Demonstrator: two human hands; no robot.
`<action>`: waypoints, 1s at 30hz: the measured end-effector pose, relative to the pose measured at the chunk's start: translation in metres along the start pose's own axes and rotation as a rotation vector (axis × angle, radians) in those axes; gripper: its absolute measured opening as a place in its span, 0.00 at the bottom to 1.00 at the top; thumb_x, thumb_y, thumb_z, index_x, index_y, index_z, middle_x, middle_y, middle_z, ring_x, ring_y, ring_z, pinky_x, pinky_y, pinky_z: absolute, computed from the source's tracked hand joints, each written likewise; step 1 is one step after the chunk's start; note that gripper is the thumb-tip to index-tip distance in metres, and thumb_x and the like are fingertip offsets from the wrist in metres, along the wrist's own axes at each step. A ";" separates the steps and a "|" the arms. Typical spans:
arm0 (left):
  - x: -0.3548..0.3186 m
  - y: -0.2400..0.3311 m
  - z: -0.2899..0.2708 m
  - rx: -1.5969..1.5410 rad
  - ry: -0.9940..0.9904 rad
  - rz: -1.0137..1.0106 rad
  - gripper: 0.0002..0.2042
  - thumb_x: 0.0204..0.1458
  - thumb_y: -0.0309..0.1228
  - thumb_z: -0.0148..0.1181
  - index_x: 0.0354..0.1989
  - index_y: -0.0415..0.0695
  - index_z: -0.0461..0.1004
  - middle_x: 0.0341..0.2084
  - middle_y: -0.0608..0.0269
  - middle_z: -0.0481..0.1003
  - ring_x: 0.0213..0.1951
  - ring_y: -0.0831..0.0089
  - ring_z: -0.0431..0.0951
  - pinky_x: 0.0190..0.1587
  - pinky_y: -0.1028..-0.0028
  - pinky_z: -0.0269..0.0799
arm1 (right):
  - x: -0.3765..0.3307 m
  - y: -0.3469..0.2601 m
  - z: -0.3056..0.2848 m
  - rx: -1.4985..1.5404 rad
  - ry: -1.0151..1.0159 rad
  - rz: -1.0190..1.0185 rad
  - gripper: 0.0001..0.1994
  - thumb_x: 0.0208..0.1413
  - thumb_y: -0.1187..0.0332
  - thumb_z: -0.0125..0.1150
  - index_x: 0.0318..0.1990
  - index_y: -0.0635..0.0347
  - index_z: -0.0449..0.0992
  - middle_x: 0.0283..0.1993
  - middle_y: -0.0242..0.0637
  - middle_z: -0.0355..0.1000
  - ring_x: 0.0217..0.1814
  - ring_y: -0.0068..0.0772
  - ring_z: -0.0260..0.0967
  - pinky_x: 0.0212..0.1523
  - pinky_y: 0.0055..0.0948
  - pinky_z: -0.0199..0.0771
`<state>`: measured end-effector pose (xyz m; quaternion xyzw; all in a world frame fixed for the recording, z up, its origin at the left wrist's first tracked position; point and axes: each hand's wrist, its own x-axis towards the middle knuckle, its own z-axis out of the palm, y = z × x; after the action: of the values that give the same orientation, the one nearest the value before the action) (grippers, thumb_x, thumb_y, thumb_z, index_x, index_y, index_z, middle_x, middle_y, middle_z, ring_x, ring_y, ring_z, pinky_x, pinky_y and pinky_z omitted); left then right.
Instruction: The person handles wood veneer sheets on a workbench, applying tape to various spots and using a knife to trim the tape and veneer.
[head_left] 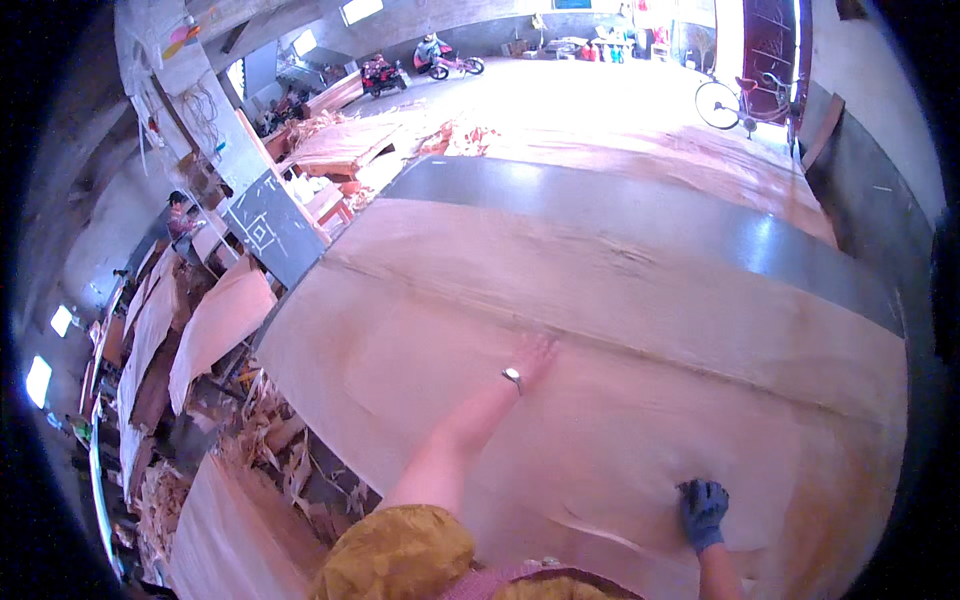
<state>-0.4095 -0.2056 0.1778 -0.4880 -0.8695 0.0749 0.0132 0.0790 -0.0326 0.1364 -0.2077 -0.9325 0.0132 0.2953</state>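
A wide sheet of pale wood veneer (430, 310) covers most of the dark-topped table in front of me. My left hand (537, 358), bare with a watch at the wrist, lies flat on the sheet, its fingers stretched out and slightly blurred. They are close to a long darker seam or ridge (640, 350) that runs across the veneer. My right hand (704, 510), in a dark blue-grey glove, rests lower on the sheet at the right. Its fingers are curled closed; what they hold, if anything, is hidden. A small raised crease (590, 530) shows in the veneer between my arms.
The table's dark surface (590, 190) shows beyond the sheet. Veneer scraps (275, 430) and loose sheets (220, 320) pile up at the left, near a pillar (190, 110). Another person (182, 222) works far left. A bicycle (735, 103) and motorbikes (383, 75) stand farther back.
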 end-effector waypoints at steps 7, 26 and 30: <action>-0.010 0.005 0.077 0.234 0.096 0.191 0.20 0.57 0.30 0.48 0.57 0.37 0.68 0.48 0.44 0.73 0.52 0.51 0.72 0.55 0.46 0.63 | -0.018 -0.003 0.012 -0.105 -0.233 0.053 0.08 0.46 0.65 0.63 0.33 0.51 0.71 0.30 0.40 0.68 0.34 0.47 0.65 0.34 0.45 0.63; -0.141 -0.077 0.018 -0.224 -0.029 0.492 0.45 0.30 0.43 0.76 0.62 0.53 0.61 0.57 0.56 0.65 0.58 0.54 0.66 0.54 0.54 0.64 | -0.017 -0.015 -0.015 -0.002 -0.390 0.136 0.14 0.49 0.65 0.60 0.43 0.54 0.72 0.41 0.46 0.70 0.44 0.52 0.66 0.46 0.49 0.65; -0.143 -0.080 0.022 -0.119 -0.224 0.330 0.50 0.29 0.40 0.77 0.67 0.55 0.56 0.56 0.58 0.68 0.53 0.55 0.71 0.54 0.53 0.64 | -0.026 -0.021 -0.012 -0.009 -0.269 0.085 0.16 0.48 0.64 0.61 0.46 0.55 0.72 0.42 0.47 0.70 0.44 0.51 0.66 0.45 0.49 0.65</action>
<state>-0.4044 -0.3710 0.1743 -0.6123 -0.7768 0.0785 -0.1245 0.0973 -0.0630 0.1351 -0.2448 -0.9540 0.0494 0.1661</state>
